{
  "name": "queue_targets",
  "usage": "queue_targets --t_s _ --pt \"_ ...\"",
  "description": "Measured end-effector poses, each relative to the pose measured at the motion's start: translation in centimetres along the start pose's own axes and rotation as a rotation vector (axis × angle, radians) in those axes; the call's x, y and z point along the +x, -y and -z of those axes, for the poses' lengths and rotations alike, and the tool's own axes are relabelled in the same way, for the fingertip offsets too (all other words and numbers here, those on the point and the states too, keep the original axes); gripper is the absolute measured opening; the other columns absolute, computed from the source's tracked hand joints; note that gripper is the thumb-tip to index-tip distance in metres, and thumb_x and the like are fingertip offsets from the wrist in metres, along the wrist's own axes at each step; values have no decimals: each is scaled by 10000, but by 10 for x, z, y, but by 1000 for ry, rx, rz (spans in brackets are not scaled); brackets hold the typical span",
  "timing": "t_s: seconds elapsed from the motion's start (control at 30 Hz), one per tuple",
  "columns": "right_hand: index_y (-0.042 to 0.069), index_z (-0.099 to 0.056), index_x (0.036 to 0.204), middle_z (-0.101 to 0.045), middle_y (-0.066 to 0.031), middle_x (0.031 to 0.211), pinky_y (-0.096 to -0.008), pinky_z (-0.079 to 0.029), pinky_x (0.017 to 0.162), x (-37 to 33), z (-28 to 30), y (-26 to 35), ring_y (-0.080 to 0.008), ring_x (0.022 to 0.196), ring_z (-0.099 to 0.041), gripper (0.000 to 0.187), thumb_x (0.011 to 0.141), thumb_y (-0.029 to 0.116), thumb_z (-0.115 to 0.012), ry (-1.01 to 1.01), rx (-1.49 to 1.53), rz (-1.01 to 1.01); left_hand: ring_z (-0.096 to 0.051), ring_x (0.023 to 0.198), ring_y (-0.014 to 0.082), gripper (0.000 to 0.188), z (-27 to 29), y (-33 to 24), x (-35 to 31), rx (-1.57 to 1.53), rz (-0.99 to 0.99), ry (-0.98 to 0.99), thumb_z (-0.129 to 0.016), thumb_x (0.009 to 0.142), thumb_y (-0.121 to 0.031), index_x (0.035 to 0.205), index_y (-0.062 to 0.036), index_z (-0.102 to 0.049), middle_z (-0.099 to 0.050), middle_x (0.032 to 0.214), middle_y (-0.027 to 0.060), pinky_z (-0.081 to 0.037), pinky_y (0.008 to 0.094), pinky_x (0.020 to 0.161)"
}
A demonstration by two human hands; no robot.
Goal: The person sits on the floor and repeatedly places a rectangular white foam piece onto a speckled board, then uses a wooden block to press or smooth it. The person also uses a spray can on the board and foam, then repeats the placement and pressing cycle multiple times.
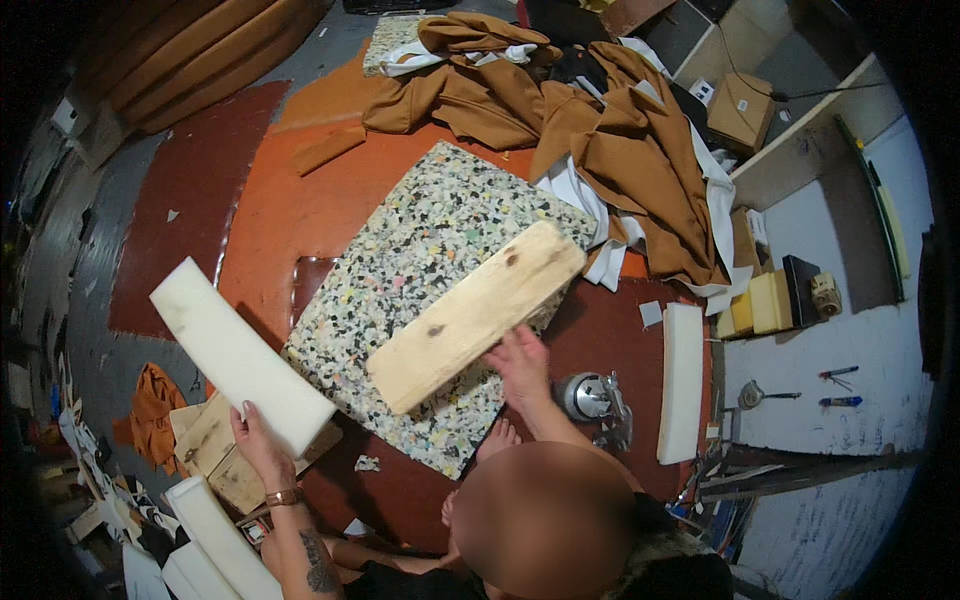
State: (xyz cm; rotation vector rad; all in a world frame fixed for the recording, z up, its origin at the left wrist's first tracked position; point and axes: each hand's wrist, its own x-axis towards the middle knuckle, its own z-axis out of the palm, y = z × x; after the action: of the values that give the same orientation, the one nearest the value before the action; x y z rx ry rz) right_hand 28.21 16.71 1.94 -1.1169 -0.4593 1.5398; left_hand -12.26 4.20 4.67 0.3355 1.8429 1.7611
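Note:
My right hand [520,362] grips the near edge of a pale wooden plank [475,312] that lies slantwise on a speckled slab of rebonded foam [420,250]. My left hand [258,438] holds one end of a long white foam strip [238,352], raised and pointing up to the left, beside the slab's left corner. A bare foot [498,438] shows at the slab's near edge.
Brown fabric pieces [600,140] with white lining are heaped at the back. A second white foam strip [682,380] lies on the right near a metal tool [592,397]. More white strips [205,540] and wood scraps [215,450] sit at lower left. A low white shelf [860,330] holds small tools.

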Motion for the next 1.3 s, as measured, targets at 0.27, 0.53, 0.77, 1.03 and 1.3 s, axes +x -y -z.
queue_targets --t_s 0.27,0.53,0.77,1.03,1.3 --pt "15 -592 1362 -710 -50 1195 -172 -517 610 -46 -18 181 -54 875 -670 339 1048 141 -594 12 -249 467 -629 994 190 271 -79 68 -101 -137 309 144 -668 1038 -255 1178 -42 -580 -664 1108 85 -548 375 903" --pt "-18 -557 1376 -706 -59 1182 -184 -490 663 -62 -8 190 -78 914 -661 354 1052 121 -588 113 -223 555 -416 1416 349 1284 -142 -44 -181 455 -329 732 -962 711 -370 1579 27 -102 -290 1599 211 -395 464 1167" --pt "-21 -484 1458 -659 -139 1351 -357 -607 915 -47 -28 154 -219 1154 -693 419 1083 160 -535 146 72 318 -293 1510 411 1664 -142 -49 -152 303 -453 956 -1038 527 -443 1621 -36 147 -118 1675 279 -279 493 1245" --pt "10 -427 1528 -575 -132 1474 -436 -523 1078 -51 -42 152 -250 1316 -598 515 1091 257 -542 205 96 325 -380 1455 365 1606 -136 -62 -164 120 -507 820 -1040 573 -317 1644 -89 134 -297 1587 239 -312 466 1221" --pt "91 -270 1627 -438 -165 1591 -526 -383 1209 -59 -53 131 -348 1444 -454 1130 819 735 -727 392 171 195 -463 1419 295 1495 -140 -73 -190 -393 201 876 -992 666 -170 1661 -94 120 -432 1531 176 -324 414 1213"
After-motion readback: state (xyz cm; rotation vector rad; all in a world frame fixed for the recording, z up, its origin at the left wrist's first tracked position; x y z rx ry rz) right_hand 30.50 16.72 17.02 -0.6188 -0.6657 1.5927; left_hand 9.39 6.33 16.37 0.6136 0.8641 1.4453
